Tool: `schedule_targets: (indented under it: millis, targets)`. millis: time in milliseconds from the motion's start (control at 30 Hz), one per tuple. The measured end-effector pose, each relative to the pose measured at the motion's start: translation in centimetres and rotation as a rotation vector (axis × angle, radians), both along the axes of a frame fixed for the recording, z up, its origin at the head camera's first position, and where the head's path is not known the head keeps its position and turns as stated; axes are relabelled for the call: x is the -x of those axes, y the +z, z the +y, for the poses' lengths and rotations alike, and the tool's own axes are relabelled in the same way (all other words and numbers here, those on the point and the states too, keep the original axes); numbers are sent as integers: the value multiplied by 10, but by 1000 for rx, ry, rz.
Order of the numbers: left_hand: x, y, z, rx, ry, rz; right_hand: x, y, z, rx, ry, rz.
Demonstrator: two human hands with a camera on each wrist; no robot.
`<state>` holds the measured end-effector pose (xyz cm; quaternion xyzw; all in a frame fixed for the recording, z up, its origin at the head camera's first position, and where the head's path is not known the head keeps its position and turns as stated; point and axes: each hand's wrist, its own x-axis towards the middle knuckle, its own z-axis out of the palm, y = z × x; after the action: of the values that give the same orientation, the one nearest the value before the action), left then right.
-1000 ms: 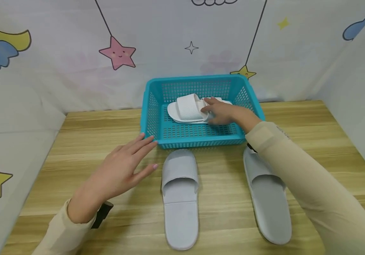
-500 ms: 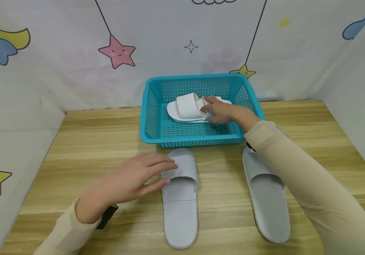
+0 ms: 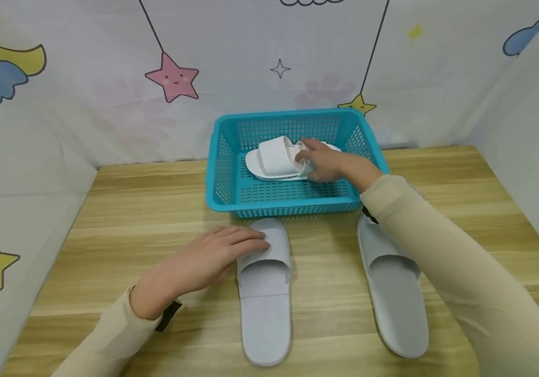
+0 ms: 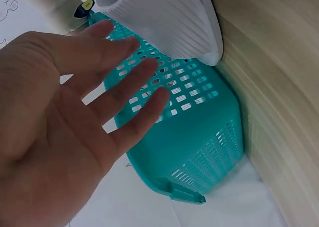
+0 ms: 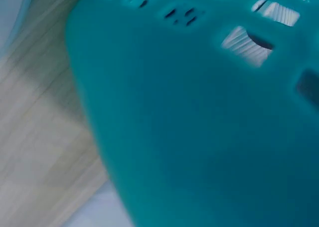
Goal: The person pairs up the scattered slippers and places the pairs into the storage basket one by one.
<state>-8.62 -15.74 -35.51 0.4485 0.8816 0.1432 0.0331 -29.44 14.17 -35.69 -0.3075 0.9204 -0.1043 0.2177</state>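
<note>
My left hand [image 3: 217,254] rests its fingertips on or just above the ribbed strap of a grey slide slipper [image 3: 266,324]. In the left wrist view its fingers [image 4: 137,119] are spread and loosely bent, with nothing between them. White ribbed slippers [image 3: 278,157] lie inside a teal plastic basket [image 3: 293,205]. Over their right part lies my right hand [image 3: 328,162], fingers spread on the slippers; how firmly it holds them is hidden. The basket wall [image 5: 189,112] fills the right wrist view and blocks that hand.
A second grey slipper [image 3: 399,303] lies on the wooden table [image 3: 326,314], partly under my right sleeve [image 3: 429,251]. The basket stands at the back, close to a white cloth backdrop [image 3: 232,52] printed with stars. More cloth closes off both sides.
My left hand has moved right and down from beside the basket's front left corner to the left grey slipper's strap. My right hand stays at the white slippers.
</note>
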Motion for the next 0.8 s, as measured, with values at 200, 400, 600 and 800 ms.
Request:
schedule_targets:
  millis: [200,400,600,800]
  targets:
    - [-2,1,1,124,25,-7,-4,5,0,-11,-6,-18]
    - [-3,-1,5,213,-3,38,-13,14,5,33,3,63]
    - [-4,-3,9,238,-33,53,-26,18,11,236,5,235]
    - [-4,-5,16,323,-106,127,-54,25,19,395,22,372]
